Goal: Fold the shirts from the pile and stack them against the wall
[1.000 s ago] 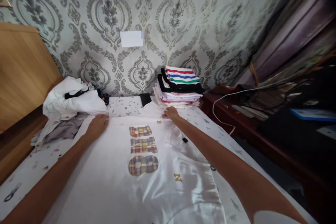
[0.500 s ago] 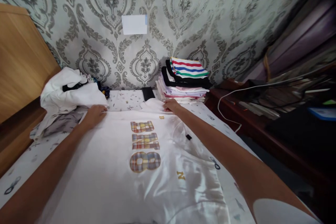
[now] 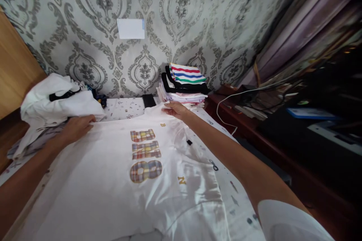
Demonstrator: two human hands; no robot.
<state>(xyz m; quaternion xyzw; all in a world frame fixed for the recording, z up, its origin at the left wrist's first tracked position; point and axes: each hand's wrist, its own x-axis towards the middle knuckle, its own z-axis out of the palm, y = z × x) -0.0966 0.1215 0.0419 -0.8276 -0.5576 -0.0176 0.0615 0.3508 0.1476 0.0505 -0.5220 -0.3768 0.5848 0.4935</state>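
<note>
A white T-shirt lies spread sideways over the bed, its neck opening to the right. Plaid block letters run down its front, with small yellow letters near the shoulder and below. My left hand is closed on the shirt's far edge at the left, beside a heap of clothes. At the far right, my right hand pinches the edge of the short sleeve, which is slightly raised. A black label shows inside the collar.
Crumpled white clothes lie at the back left. A folded clothes stack, striped on top, stands by the wall, next to a flat black object. A white cable hangs over dark furniture on the right.
The view has turned to the right. My right hand has shifted onto the sleeve's edge and lifts it a little. My left hand has slid left along the shirt's far edge.
</note>
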